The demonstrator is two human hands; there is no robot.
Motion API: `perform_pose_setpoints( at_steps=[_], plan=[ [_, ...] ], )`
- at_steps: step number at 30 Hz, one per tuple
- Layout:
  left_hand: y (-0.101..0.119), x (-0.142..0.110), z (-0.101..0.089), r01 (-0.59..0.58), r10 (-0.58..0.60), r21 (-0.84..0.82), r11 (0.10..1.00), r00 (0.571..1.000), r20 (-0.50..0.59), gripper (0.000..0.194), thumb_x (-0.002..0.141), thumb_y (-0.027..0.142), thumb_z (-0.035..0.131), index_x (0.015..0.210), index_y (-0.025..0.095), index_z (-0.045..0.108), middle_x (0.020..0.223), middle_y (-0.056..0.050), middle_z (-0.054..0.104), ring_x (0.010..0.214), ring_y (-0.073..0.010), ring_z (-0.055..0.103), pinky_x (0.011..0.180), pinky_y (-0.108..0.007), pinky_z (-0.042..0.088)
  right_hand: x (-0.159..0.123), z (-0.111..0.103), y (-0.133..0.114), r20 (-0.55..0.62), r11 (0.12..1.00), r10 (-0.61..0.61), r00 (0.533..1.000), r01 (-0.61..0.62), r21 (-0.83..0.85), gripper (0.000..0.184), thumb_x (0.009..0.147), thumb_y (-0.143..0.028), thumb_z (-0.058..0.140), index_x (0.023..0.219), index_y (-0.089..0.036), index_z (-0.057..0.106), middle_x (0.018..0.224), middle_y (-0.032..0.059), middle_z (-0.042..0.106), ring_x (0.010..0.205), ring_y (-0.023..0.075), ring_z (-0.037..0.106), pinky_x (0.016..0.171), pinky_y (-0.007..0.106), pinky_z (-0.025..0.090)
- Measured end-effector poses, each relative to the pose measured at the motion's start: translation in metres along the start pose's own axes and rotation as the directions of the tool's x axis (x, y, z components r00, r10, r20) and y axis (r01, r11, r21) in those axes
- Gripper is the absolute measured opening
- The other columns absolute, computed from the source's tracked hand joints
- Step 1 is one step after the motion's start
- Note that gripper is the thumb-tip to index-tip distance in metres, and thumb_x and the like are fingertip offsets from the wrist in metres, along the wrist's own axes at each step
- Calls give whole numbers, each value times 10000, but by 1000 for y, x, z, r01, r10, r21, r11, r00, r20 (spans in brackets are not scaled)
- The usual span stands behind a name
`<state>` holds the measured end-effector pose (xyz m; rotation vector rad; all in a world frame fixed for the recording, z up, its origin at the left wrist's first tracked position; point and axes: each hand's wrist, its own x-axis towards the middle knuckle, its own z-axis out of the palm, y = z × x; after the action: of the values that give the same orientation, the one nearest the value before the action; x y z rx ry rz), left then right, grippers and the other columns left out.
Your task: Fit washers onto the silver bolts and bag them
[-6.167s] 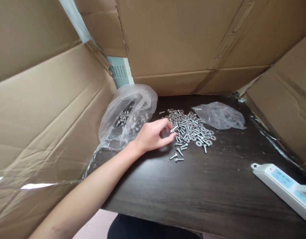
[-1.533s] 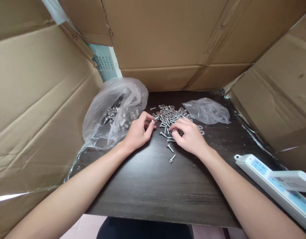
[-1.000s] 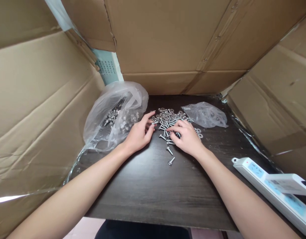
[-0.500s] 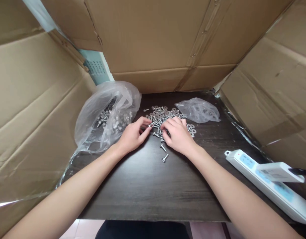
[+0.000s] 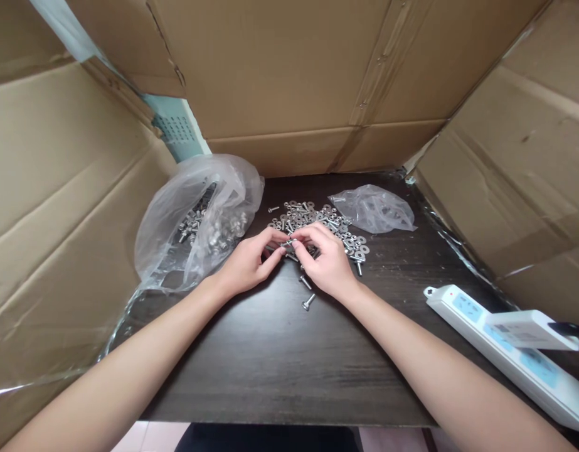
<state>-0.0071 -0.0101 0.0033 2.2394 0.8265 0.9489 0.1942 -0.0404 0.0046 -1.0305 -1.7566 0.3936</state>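
Observation:
My left hand [image 5: 252, 260] is closed, pinching a silver bolt [image 5: 286, 244] between thumb and fingers. Its fingertips meet those of my right hand [image 5: 325, 258], which is closed in a pinch at the bolt's other end. Whatever small part the right fingers hold there is too small and covered to make out. Just behind both hands spreads a loose pile of bolts, nuts and washers [image 5: 312, 216], partly hidden by the fingers. Nearer to me a single bolt [image 5: 308, 302] lies on the dark table [image 5: 270, 364], with another bolt [image 5: 305, 282] just beyond it.
On the left slumps a clear plastic bag [image 5: 152, 232] with metal fasteners in it. A smaller plastic bag [image 5: 376, 210] lies at the back right. A white power strip [image 5: 487, 339] with a plugged-in adapter runs along the right. Cardboard walls [image 5: 289, 75] enclose the table.
My right hand has moved left from the pile to meet the left hand's fingertips at the bolt. The left hand still holds the bolt. The view has shifted slightly.

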Motion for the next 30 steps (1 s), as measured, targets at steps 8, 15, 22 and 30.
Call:
perform_pose_setpoints(
  at_steps=[8, 15, 22, 30],
  plan=[
    [-2, 0, 1, -8, 8, 3, 1000, 1000, -23, 228, 1043, 269, 541, 1256, 191, 569, 1090, -78, 749, 918, -177, 756, 776, -277, 614, -1, 2, 2, 10, 986, 84, 996, -85, 144, 134, 916, -146, 621, 965, -218, 723, 990, 42, 659, 862, 172, 706, 812, 341, 644],
    [-3, 0, 1, 26, -26, -21, 999, 1000, 5, 427, 1032, 262, 545, 1446, 205, 460, 1123, -80, 758, 901, -177, 757, 813, -295, 613, -2, 2, 4, 4, 994, 63, 998, -63, 91, 138, 935, -157, 624, 965, -222, 741, 1027, 55, 729, 895, 187, 725, 825, 347, 644],
    [-1, 1, 2, -11, 6, 142, 990, 999, 34, 314, 1029, 227, 503, 1317, 198, 624, 1273, -103, 733, 1150, -252, 709, 1016, -415, 567, -2, 0, 0, 50, 988, -19, 999, 26, -149, 144, 909, -132, 601, 972, -221, 696, 973, 53, 719, 870, 213, 689, 841, 368, 576],
    [-2, 3, 1, -5, 3, 131, 991, 1000, 22, 252, 997, 196, 499, 1176, 181, 676, 1150, -88, 759, 1052, -244, 718, 957, -393, 573, -4, 2, 3, 97, 983, -24, 995, 41, -179, 86, 912, -145, 637, 922, -220, 677, 931, 44, 718, 902, 233, 669, 832, 379, 521]
  ],
)
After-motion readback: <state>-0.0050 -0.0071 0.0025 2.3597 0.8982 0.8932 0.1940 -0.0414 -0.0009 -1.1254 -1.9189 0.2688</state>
